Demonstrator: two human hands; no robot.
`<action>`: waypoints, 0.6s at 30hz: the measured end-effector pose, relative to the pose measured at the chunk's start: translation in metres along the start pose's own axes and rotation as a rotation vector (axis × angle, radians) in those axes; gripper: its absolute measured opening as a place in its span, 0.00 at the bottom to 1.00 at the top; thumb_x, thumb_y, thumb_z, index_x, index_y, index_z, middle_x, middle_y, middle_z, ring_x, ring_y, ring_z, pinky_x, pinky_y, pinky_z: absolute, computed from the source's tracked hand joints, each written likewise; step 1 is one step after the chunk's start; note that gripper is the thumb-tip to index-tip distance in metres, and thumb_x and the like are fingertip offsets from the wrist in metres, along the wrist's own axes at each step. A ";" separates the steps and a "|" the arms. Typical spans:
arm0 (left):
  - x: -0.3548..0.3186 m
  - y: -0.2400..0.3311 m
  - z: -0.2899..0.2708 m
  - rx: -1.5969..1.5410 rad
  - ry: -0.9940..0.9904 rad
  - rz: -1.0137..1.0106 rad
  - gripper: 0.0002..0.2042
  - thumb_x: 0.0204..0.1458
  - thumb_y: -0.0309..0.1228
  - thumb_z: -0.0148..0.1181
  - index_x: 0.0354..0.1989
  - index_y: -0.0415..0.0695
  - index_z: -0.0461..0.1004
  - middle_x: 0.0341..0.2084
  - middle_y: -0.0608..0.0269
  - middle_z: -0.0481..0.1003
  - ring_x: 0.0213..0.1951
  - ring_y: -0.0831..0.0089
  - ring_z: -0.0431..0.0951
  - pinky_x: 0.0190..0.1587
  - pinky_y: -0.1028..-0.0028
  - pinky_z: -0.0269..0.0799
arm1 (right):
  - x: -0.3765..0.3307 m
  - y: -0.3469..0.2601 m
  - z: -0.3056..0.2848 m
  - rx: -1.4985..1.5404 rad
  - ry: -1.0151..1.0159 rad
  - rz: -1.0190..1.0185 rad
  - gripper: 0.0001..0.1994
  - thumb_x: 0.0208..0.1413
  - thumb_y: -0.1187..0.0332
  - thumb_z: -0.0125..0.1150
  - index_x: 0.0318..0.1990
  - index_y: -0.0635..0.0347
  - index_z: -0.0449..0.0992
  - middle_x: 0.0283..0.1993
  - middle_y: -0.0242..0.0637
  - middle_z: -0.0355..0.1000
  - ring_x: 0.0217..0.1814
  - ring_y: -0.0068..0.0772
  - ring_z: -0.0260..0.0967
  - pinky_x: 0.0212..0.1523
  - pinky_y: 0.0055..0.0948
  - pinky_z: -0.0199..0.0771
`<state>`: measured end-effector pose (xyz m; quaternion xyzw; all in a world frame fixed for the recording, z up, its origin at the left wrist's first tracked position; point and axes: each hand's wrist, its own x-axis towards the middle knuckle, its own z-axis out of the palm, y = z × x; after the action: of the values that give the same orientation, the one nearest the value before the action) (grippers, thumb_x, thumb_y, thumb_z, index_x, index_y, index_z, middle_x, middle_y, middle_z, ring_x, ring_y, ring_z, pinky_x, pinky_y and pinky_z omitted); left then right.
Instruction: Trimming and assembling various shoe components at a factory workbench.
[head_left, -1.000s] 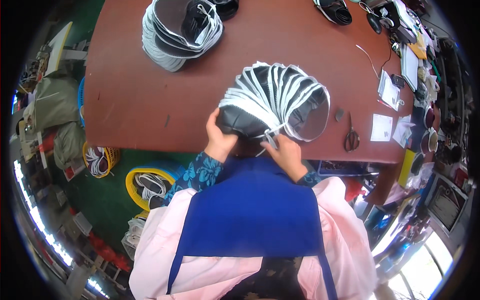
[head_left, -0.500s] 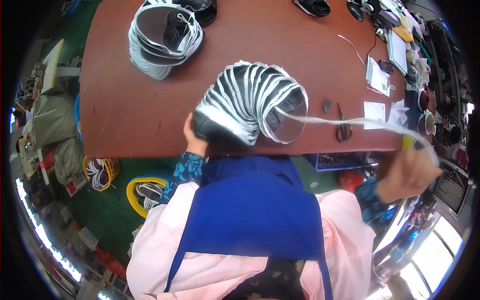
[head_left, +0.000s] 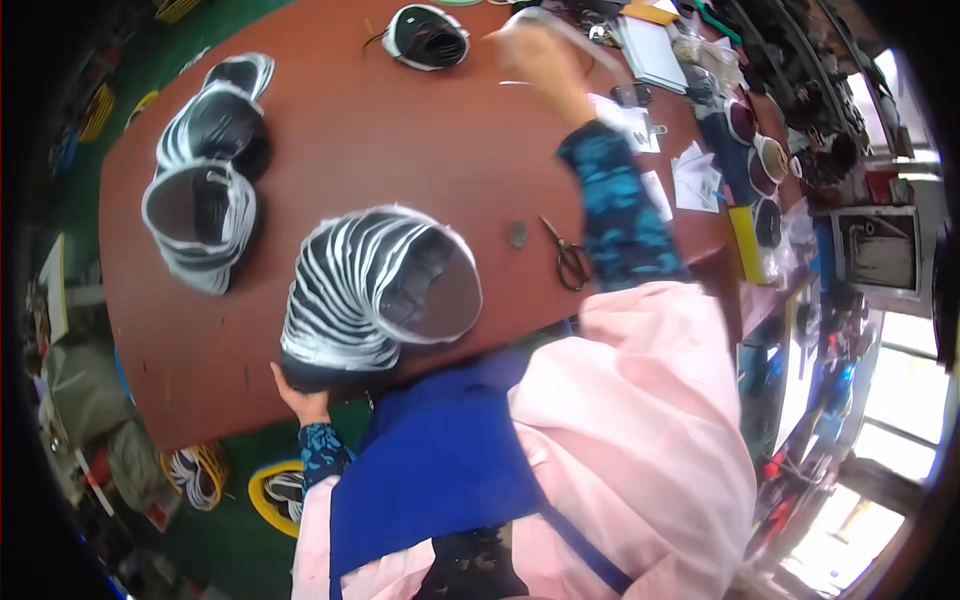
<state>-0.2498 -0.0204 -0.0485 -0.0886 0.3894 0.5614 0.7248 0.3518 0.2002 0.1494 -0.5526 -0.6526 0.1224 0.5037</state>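
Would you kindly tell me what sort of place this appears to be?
Probably a workshop, perhaps for footwear: a fanned stack of black, white-edged curved pieces rests on a broad reddish-brown table, near dark-handled metal scissors.

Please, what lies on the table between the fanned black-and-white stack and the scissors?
In the head view, a small greyish piece lies between the stack and the scissors, nearer to the scissors.
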 end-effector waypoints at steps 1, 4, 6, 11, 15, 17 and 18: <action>0.007 -0.005 0.007 0.009 -0.004 -0.008 0.30 0.57 0.51 0.59 0.60 0.40 0.71 0.60 0.59 0.72 0.61 0.59 0.69 0.66 0.56 0.60 | -0.017 0.031 0.026 -0.271 0.042 -0.170 0.09 0.57 0.68 0.55 0.36 0.62 0.79 0.32 0.49 0.74 0.36 0.48 0.74 0.39 0.46 0.74; 0.006 -0.014 0.021 0.018 0.033 0.020 0.31 0.57 0.51 0.60 0.60 0.40 0.70 0.61 0.59 0.71 0.61 0.58 0.69 0.66 0.56 0.60 | -0.141 -0.012 0.112 -0.088 0.246 0.223 0.16 0.55 0.62 0.62 0.43 0.64 0.71 0.42 0.49 0.69 0.45 0.49 0.68 0.46 0.43 0.69; 0.006 -0.020 0.039 0.035 0.062 0.014 0.31 0.57 0.51 0.60 0.61 0.41 0.70 0.61 0.58 0.70 0.62 0.58 0.68 0.66 0.55 0.60 | -0.215 -0.050 0.128 0.102 0.042 0.436 0.14 0.58 0.61 0.61 0.34 0.64 0.71 0.33 0.45 0.69 0.34 0.44 0.68 0.37 0.41 0.69; -0.002 -0.016 0.040 0.066 0.080 0.020 0.31 0.56 0.51 0.60 0.62 0.41 0.69 0.61 0.58 0.70 0.62 0.58 0.69 0.66 0.56 0.62 | -0.274 -0.068 0.181 0.712 -0.447 1.365 0.33 0.56 0.37 0.59 0.35 0.69 0.76 0.36 0.44 0.77 0.31 0.30 0.74 0.29 0.30 0.72; -0.003 -0.023 0.065 0.106 0.068 0.040 0.31 0.57 0.51 0.60 0.62 0.42 0.69 0.61 0.57 0.71 0.61 0.58 0.69 0.66 0.56 0.62 | -0.201 -0.094 0.224 0.675 -0.230 1.171 0.41 0.50 0.40 0.67 0.55 0.75 0.70 0.54 0.55 0.74 0.61 0.49 0.69 0.61 0.36 0.67; -0.002 -0.020 0.067 0.182 -0.033 -0.018 0.30 0.57 0.50 0.59 0.62 0.42 0.69 0.61 0.57 0.71 0.61 0.59 0.69 0.65 0.57 0.62 | -0.203 -0.082 0.270 0.480 -0.311 1.147 0.38 0.46 0.51 0.70 0.58 0.72 0.68 0.56 0.59 0.71 0.61 0.54 0.69 0.61 0.38 0.68; -0.008 -0.020 0.071 0.192 -0.036 -0.032 0.31 0.57 0.52 0.58 0.63 0.43 0.68 0.62 0.58 0.69 0.62 0.57 0.69 0.66 0.55 0.61 | -0.203 -0.077 0.279 0.533 -0.359 1.069 0.31 0.45 0.59 0.69 0.54 0.73 0.71 0.54 0.60 0.73 0.59 0.56 0.71 0.58 0.39 0.70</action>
<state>-0.1995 0.0062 -0.0014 -0.0147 0.4271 0.5113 0.7457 0.0603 0.1116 -0.0303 -0.6291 -0.3075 0.6070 0.3759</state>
